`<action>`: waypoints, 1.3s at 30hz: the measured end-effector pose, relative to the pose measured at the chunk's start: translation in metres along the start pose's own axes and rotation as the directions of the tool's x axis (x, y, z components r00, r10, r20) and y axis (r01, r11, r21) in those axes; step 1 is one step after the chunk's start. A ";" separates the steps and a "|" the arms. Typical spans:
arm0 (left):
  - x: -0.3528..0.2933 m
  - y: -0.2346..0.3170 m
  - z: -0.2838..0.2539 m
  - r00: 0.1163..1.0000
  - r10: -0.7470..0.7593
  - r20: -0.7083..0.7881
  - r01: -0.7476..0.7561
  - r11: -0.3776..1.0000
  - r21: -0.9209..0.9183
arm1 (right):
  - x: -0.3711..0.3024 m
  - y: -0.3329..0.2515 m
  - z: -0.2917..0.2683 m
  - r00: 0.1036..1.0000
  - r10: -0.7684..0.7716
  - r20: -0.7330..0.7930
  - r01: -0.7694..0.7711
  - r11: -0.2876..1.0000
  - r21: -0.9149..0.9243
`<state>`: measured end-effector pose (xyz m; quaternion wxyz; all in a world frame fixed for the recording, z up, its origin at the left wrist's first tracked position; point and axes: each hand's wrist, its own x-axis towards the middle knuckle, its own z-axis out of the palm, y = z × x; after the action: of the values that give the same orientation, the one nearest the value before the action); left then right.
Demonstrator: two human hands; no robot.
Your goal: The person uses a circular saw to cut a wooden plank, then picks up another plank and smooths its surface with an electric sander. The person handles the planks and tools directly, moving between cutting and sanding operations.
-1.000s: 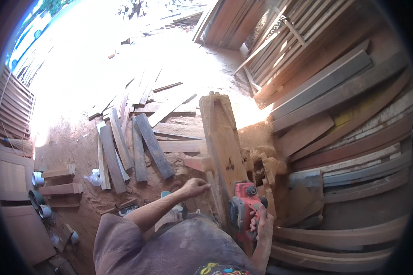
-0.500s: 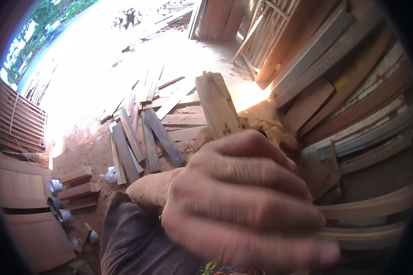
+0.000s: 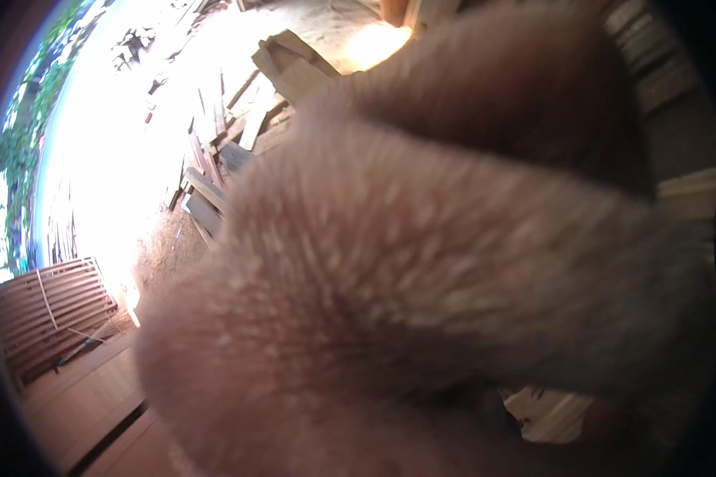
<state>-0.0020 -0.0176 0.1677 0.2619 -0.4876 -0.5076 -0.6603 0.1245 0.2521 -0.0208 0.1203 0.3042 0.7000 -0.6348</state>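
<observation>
A hand very close to the camera, seemingly my right hand (image 3: 390,238), covers most of the picture. Its skin is wrinkled and smeared by motion. Its fingers look bent, but I cannot make out where they end or whether anything is in them. Just beyond its upper left edge, a pale wooden block (image 3: 294,70) with a notched end shows in part. Through a small gap under the hand, a bit of light wood (image 3: 550,413) can be seen. I do not see my left hand.
Loose boards (image 3: 207,189) lie scattered on the sandy ground to the left. A slatted wooden frame (image 3: 56,314) stands at the far left above flat wooden panels (image 3: 83,397). Sunlit ground and green trees (image 3: 28,135) are beyond. More timber (image 3: 692,179) shows at the right.
The hand has come much nearer to the camera and now hides the trousers and most of the right-hand timber. The view has shifted, so the wooden block sits farther up and left.
</observation>
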 end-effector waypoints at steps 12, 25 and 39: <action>-0.049 -0.142 -0.034 0.671 -0.674 0.309 0.502 0.720 0.479 | -0.086 0.048 -0.017 0.862 0.225 -0.455 -0.152 0.970 0.190; -0.241 -0.270 -0.167 0.174 -0.745 0.644 -0.036 0.648 0.760 | -0.119 0.049 0.040 0.692 0.241 -0.680 -0.389 0.918 -0.071; -0.276 -0.200 -0.105 0.374 -0.870 0.321 0.136 0.394 0.909 | -0.094 0.061 0.039 0.562 0.412 -0.717 -0.505 0.858 0.097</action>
<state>-0.1027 -0.0870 -0.1673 -0.0604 -0.3448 -0.9267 -0.1371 0.2249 0.1898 -0.0249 0.0168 0.6901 0.6228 -0.3683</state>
